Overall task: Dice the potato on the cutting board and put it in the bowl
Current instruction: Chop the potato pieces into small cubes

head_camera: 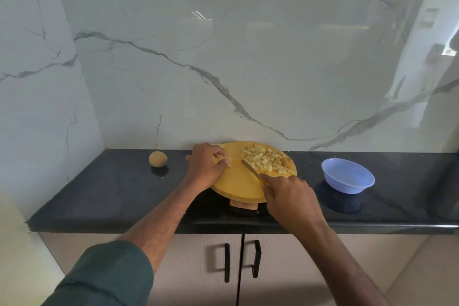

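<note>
A round yellow cutting board (238, 186) lies on the black counter. A pile of diced potato (267, 160) covers its far right part. My left hand (206, 166) grips a pale potato piece (224, 160) at the board's left edge. My right hand (290, 200) holds a knife by its yellow handle; the blade (249, 168) points up-left over the board, between the held piece and the pile. The blue bowl (347, 176) stands empty to the right of the board.
A whole unpeeled potato (158, 158) sits on the counter (111, 186) left of the board. The marble wall rises just behind the board. Cabinet doors with black handles (242, 262) are below the counter's front edge.
</note>
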The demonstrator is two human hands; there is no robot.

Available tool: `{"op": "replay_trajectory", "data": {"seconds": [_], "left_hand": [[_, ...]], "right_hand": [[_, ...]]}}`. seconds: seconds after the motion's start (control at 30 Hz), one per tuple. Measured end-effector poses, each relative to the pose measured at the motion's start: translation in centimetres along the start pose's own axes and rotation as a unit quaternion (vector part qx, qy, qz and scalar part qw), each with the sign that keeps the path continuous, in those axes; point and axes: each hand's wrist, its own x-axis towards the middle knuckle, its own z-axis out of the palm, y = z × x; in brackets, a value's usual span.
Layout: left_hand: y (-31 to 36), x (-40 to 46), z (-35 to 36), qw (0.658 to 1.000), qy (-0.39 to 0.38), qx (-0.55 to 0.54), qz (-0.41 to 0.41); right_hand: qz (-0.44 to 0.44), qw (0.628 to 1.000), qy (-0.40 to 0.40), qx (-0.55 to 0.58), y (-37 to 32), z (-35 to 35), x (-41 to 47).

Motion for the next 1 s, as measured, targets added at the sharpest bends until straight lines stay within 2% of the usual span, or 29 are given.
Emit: {"op": "replay_trajectory", "data": {"seconds": [0.1, 0.23, 0.37, 0.5, 0.63, 0.77, 0.83, 1.0], "left_hand": [[-0.8, -0.8, 0.7, 1.000, -0.025, 0.003, -0.013], [-0.9, -1.0, 1.2, 0.999, -0.023, -0.030, -0.024], [-0.9, -0.5, 1.2, 0.998, -0.052, 0.032, -0.026], [-0.7, -0.3, 1.1, 0.995, -0.068, 0.060, -0.030], [-0.7, -0.4, 0.7, 0.997, -0.072, 0.035, -0.016], [-0.6, -0.5, 0.3, 0.998, -0.060, -0.020, 0.006], [-0.1, -0.4, 0.0, 0.997, -0.064, -0.032, 0.013], [0.3, 0.3, -0.9, 0.991, -0.133, -0.021, 0.000]], "right_hand": [[0.032, 0.999, 0.021, 0.011, 0.0, 0.6, -0.1], [0.026, 0.998, 0.028, 0.052, -0.2, 1.2, -0.3], [0.044, 0.997, 0.039, 0.051, 0.0, 1.0, 0.3], [0.026, 0.993, 0.076, 0.080, -0.8, 0.8, 0.4], [0.031, 0.997, 0.025, 0.058, -1.4, 1.3, 0.1], [0.033, 0.996, 0.047, 0.073, -1.5, 1.1, 0.0], [0.029, 0.997, 0.032, 0.065, -1.5, 1.0, 0.0], [0.039, 0.997, 0.015, 0.057, -1.6, 1.0, -0.1]]}}
